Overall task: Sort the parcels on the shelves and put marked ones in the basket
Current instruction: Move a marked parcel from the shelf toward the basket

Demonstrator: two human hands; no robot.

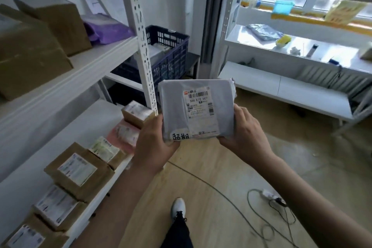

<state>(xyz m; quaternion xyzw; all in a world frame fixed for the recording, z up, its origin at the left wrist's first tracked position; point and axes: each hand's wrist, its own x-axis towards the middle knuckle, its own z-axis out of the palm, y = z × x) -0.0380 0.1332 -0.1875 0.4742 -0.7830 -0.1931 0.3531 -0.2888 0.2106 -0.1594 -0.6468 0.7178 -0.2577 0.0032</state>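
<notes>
I hold a grey plastic-wrapped parcel (175, 106) in front of me with both hands. It carries a white shipping label and a small white sticker with black handwritten characters at its lower left corner. My left hand (154, 145) grips its lower left edge, thumb beside the sticker. My right hand (246, 133) grips its right side and lower right corner. A dark blue slatted basket (171, 54) stands behind the shelf post, beyond the parcel, with pale packages inside.
White shelving (84, 60) on my left holds large brown boxes (30, 54), a purple bag (108, 30) and, lower down, several small labelled cardboard parcels (78, 169). Another white rack (291, 90) stands at the right. Cables (267, 217) lie on the wooden floor by my shoe (178, 207).
</notes>
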